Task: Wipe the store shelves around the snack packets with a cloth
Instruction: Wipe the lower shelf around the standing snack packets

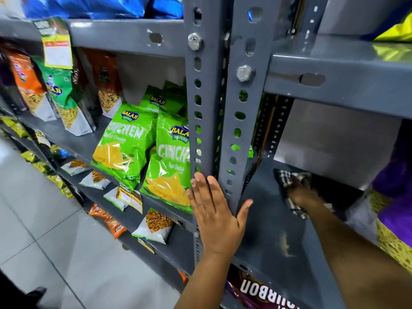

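Observation:
My right hand reaches deep onto the grey metal shelf on the right and presses a black-and-white checked cloth against its surface; the hand is blurred. My left hand lies flat with fingers spread against the grey slotted upright post between the two shelf bays, holding nothing. Green snack packets stand just left of the post. A purple and yellow packet sits at the right end of the shelf.
Orange, green and white snack pouches line the left shelf, with smaller packets on the shelf below. A brown biscuit pack lies under the wiped shelf. Pale floor tiles run along the lower left. Crumbs mark the shelf front.

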{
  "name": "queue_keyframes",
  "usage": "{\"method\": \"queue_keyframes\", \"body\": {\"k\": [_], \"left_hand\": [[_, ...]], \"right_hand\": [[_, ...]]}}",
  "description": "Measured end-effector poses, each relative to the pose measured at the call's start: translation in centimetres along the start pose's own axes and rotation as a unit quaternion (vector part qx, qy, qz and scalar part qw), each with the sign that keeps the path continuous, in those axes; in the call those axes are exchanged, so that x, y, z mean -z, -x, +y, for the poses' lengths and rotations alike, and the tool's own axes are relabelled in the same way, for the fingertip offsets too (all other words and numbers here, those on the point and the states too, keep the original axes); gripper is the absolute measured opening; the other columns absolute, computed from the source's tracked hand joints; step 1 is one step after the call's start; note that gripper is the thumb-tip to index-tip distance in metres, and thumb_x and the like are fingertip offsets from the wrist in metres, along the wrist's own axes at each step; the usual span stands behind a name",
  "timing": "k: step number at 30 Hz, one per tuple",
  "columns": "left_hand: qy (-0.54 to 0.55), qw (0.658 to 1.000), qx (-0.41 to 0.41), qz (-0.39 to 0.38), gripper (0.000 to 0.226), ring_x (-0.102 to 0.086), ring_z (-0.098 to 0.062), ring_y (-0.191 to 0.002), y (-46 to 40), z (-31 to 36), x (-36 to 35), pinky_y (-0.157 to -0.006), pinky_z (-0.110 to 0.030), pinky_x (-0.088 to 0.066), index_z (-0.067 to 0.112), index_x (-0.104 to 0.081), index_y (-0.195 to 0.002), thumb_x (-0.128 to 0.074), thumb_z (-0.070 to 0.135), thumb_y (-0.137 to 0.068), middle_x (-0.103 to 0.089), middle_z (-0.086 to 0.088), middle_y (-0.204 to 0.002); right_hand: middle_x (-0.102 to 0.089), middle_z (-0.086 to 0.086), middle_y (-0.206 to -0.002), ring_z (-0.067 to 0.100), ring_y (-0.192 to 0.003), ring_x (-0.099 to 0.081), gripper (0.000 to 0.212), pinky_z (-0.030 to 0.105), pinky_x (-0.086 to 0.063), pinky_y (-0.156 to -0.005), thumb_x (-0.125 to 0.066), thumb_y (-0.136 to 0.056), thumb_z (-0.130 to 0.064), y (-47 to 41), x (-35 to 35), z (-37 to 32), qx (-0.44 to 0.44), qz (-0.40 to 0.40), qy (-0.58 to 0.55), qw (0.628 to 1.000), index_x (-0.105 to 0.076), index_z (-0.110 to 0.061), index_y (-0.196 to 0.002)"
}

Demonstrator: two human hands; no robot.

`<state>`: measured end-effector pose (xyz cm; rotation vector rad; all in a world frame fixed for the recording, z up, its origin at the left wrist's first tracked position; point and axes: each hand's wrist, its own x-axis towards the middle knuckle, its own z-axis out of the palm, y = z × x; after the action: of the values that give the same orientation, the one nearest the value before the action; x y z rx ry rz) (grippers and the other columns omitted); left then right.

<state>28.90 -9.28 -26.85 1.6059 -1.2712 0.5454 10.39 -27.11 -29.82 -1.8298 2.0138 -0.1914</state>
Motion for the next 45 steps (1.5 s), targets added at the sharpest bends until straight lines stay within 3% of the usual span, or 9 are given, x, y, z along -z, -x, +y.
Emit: {"method": "queue_keyframes", "body": {"k": [9, 13, 17, 23, 28, 31, 35, 40, 45], "left_hand": [[-0.018, 1.000, -0.002, -0.010, 0.085, 0.020, -0.016, -0.143, 0.0, 0.5, 1.0, -0.117, -0.041, -0.001, 0.014, 0.023, -0.143, -0.025, 0.061, -0.090, 0.030, 0.001, -0.153], [-0.046, 0.999, 0.011, -0.025, 0.087, -0.015, -0.037, -0.135, -0.3, 1.0, 1.7, -0.112, -0.054, -0.021, 0.007, 0.016, -0.143, -0.027, 0.059, -0.090, -0.016, -0.025, -0.146], [-0.049, 0.997, 0.033, -0.047, 0.084, -0.023, -0.040, -0.129, -0.6, 1.1, 1.7, -0.098, -0.066, -0.032, -0.005, -0.019, -0.138, -0.041, 0.055, -0.084, -0.034, -0.031, -0.138], [-0.052, 0.997, 0.026, -0.056, 0.084, -0.020, -0.039, -0.131, -0.6, 0.9, 1.8, -0.103, -0.061, -0.028, 0.002, -0.007, -0.142, -0.038, 0.056, -0.086, -0.019, -0.026, -0.144], [-0.057, 0.993, 0.039, -0.100, 0.091, -0.020, -0.040, -0.132, -0.8, 1.2, 2.3, -0.104, -0.059, -0.027, 0.002, 0.002, -0.145, -0.041, 0.055, -0.084, -0.034, -0.034, -0.139], [-0.052, 0.988, 0.061, -0.136, 0.085, -0.023, -0.043, -0.135, -1.1, 1.5, 2.6, -0.101, -0.062, -0.032, -0.007, -0.018, -0.137, -0.041, 0.054, -0.084, -0.036, -0.036, -0.138], [-0.049, 0.986, 0.053, -0.149, 0.081, -0.025, -0.045, -0.131, -0.9, 1.6, 3.0, -0.104, -0.060, -0.029, -0.007, -0.018, -0.136, -0.043, 0.050, -0.085, -0.033, -0.038, -0.139], [0.001, 0.987, 0.067, -0.146, 0.077, -0.011, -0.037, -0.139, 0.2, 2.4, 4.0, -0.112, -0.058, -0.019, -0.010, -0.012, -0.140, -0.038, 0.043, -0.089, -0.022, -0.036, -0.146], [-0.012, 0.911, -0.230, -0.341, 0.062, -0.029, -0.035, -0.135, 5.9, 3.3, 4.1, -0.114, -0.044, -0.012, 0.002, -0.034, -0.137, -0.032, 0.041, -0.089, -0.043, -0.021, -0.142]], "right_hand": [[-0.039, 0.011, -0.146, 0.025, -0.137, -0.033, 0.039, 0.037, -0.022, -0.118, -0.053, -0.091, -0.019, 8.0, -2.6, -2.8, 0.329, -0.135, -0.057, 0.933, -0.050, -0.010, -0.129], [-0.048, 0.003, -0.133, 0.012, -0.123, -0.041, 0.035, 0.002, -0.031, -0.098, -0.049, -0.092, -0.009, 11.9, -1.7, 0.4, 0.312, -0.271, -0.114, 0.903, -0.049, -0.011, -0.127], [-0.057, 0.012, -0.128, 0.018, -0.110, -0.050, 0.028, 0.025, -0.041, -0.091, -0.047, -0.093, -0.008, 10.2, 1.9, 2.0, 0.168, -0.176, -0.315, 0.917, -0.055, -0.021, -0.116], [-0.025, 0.005, -0.153, 0.022, -0.144, -0.012, 0.035, 0.044, -0.010, -0.120, -0.046, -0.095, -0.018, 11.9, -2.0, 1.3, 0.277, -0.144, -0.050, 0.949, -0.048, -0.016, -0.130], [-0.041, 0.002, -0.145, 0.016, -0.135, -0.033, 0.038, 0.028, -0.030, -0.110, -0.047, -0.093, -0.011, 15.3, 0.1, 2.6, 0.264, -0.273, -0.133, 0.916, -0.047, -0.017, -0.130], [-0.050, 0.020, -0.136, 0.019, -0.117, -0.049, 0.035, 0.025, -0.042, -0.099, -0.047, -0.092, -0.003, 15.1, 1.0, 0.1, 0.214, -0.192, -0.265, 0.920, -0.050, -0.008, -0.126], [-0.028, 0.001, -0.154, 0.022, -0.142, -0.016, 0.044, 0.038, -0.015, -0.118, -0.059, -0.086, -0.032, 16.1, -3.4, -2.8, 0.303, -0.175, -0.037, 0.936, -0.048, -0.031, -0.129], [-0.034, 0.001, -0.149, 0.020, -0.137, -0.025, 0.056, 0.032, -0.020, -0.112, -0.074, -0.070, -0.030, 18.1, -3.5, 1.0, 0.316, -0.136, -0.011, 0.939, -0.051, -0.036, -0.121], [-0.042, -0.003, -0.145, 0.016, -0.135, -0.033, 0.043, 0.025, -0.026, -0.111, -0.071, -0.071, -0.016, 20.9, -2.6, 6.1, 0.296, -0.093, -0.021, 0.950, -0.059, -0.032, -0.110]]}}
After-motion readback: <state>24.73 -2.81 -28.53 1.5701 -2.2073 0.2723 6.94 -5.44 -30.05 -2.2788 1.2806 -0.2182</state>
